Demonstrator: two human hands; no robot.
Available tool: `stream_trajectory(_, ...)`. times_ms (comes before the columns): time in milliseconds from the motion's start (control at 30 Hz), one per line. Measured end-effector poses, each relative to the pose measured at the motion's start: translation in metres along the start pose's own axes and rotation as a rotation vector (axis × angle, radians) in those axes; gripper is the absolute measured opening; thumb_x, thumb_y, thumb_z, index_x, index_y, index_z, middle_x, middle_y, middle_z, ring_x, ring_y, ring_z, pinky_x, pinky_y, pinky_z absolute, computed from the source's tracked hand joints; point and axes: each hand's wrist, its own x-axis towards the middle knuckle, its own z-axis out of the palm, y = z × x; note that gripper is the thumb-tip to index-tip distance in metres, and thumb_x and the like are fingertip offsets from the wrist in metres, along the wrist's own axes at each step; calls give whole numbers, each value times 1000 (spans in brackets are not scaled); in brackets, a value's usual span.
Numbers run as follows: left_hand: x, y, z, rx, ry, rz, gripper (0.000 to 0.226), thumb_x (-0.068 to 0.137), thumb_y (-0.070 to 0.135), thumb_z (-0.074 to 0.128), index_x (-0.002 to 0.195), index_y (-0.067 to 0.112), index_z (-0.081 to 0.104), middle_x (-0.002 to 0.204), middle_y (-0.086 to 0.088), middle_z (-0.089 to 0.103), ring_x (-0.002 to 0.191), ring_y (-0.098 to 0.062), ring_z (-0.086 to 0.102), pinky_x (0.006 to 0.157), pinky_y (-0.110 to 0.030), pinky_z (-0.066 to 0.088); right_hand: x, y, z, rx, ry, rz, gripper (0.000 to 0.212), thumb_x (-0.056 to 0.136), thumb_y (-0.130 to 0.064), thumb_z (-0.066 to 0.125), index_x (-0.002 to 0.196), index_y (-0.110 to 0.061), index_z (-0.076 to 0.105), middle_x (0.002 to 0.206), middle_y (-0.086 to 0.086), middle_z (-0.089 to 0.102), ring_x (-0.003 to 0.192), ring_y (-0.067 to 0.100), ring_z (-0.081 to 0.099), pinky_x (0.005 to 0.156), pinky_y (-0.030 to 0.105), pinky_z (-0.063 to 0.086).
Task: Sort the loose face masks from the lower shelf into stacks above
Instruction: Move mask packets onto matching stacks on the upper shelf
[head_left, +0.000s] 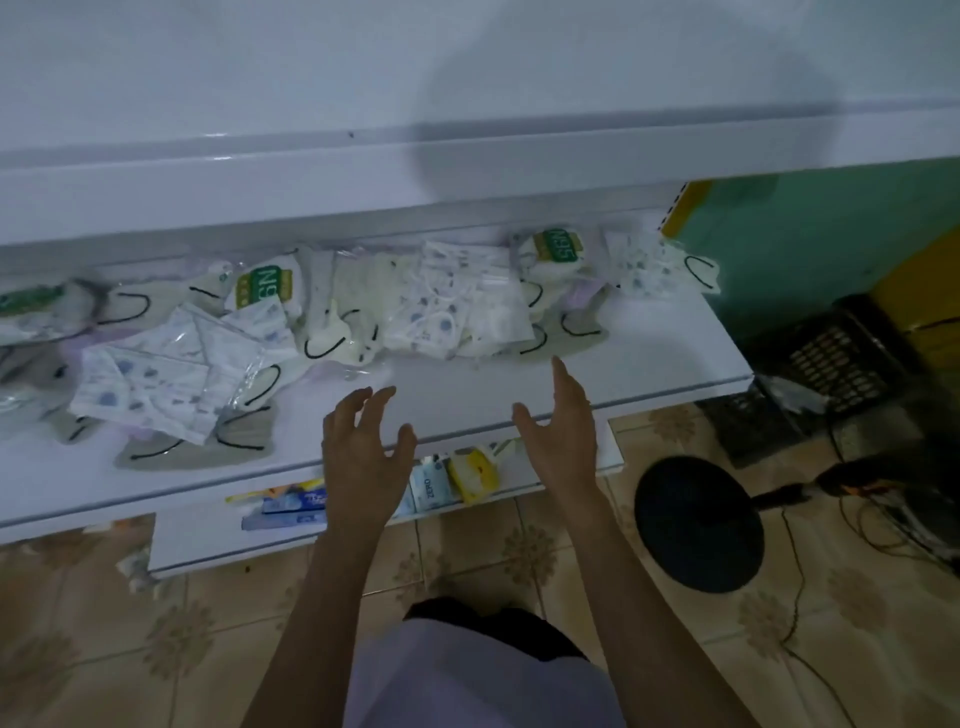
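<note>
At frame centre, left hand and right hand hover empty, fingers spread. Slippery masks overlap; a broad scoop would likely mix types.

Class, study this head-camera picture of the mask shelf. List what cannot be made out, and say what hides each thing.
Head view: masks at far left are cut off by the frame edge.
Head view: boxes on the bottom shelf are partly hidden behind the left hand and the mask shelf.
Head view: small print on the N95 packet is blurred.
Head view: dark crate is too dim for detail.
</note>
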Motion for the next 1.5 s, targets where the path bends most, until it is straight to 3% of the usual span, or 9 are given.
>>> stream_trajectory(200, 8, 3, 20, -36, 81, -95, 48, 80, 29, 51, 121, 4, 59, 119, -24, 55, 108, -42, 52, 89, -42, 42, 48, -4, 11, -53, -75, -68, 75, 90, -29, 58, 150, -21, 14, 153, 8, 27, 138, 24, 30, 111, 43, 29)
stream_trajectory(367, 11, -3, 47, -17, 96, -171, 56, 83, 34, 46, 126, -1, 53, 113, -26, 58, 102, -43, 54, 85, -42, 45, 84, 1, 18, -48, -183, -91, 77, 89, -25, 61, 150, -18, 15, 153, 8, 28, 138, 24, 31, 111, 43, 32)
stream_trajectory(600, 30, 6, 87, -61, 107, -348, 53, 87, 12, 61, 136, 5, 43, 124, -25, 50, 115, -38, 47, 96, -40, 38, 148, 18, 28, -137, -270, -210, 70, 89, -20, 59, 147, -7, 23, 147, 16, 36, 134, 29, 35, 108, 35, 31)
stream_trajectory(733, 54, 17, 103, -478, 191, -682, 53, 92, 21, 57, 139, 15, 36, 125, -11, 52, 107, -22, 55, 93, -31, 43, 183, 20, 35, -196, -297, -243, 65, 92, -19, 54, 147, -7, 23, 147, 16, 35, 136, 30, 31, 109, 35, 27)
stream_trajectory(833, 77, 18, 111, -767, 298, -874, 53, 92, 27, 56, 139, 15, 33, 121, -14, 58, 104, -25, 60, 101, -44, 43, 207, 18, 40, -286, -323, -299, 58, 93, -15, 48, 146, -6, 26, 148, 15, 34, 137, 29, 28, 110, 33, 24)
stream_trajectory(1033, 116, 12, 122, -801, 333, -951, 57, 90, 27, 60, 137, 8, 34, 117, -16, 61, 104, -29, 62, 100, -40, 44, 250, 15, 53, -510, -377, -385, 62, 94, -17, 45, 149, -9, 17, 158, 10, 10, 144, 27, 12, 114, 34, 17)
stream_trajectory(1167, 128, 10, 125, -749, 354, -995, 51, 87, 24, 64, 128, 4, 42, 109, -12, 59, 98, -29, 64, 92, -36, 49, 255, 13, 56, -606, -481, -396, 60, 96, -20, 41, 150, -11, 16, 153, 12, 25, 140, 29, 25, 110, 37, 25)
stream_trajectory(1333, 130, 2, 121, -497, 276, -957, 23, 82, 16, 66, 96, -2, 65, 100, -21, 67, 96, -34, 63, 87, -38, 53, 259, 13, 58, -565, -533, -492, 46, 93, -14, 44, 138, -7, 44, 143, 13, 39, 133, 27, 35, 107, 31, 29)
stream_trajectory(1500, 120, -10, 106, -357, 277, -928, 21, 87, 15, 58, 98, -1, 67, 102, -20, 67, 100, -34, 60, 86, -33, 49, 254, 12, 66, -317, -519, -472, 32, 87, 0, 49, 113, -6, 67, 145, 16, 34, 136, 28, 32, 100, 14, 24)
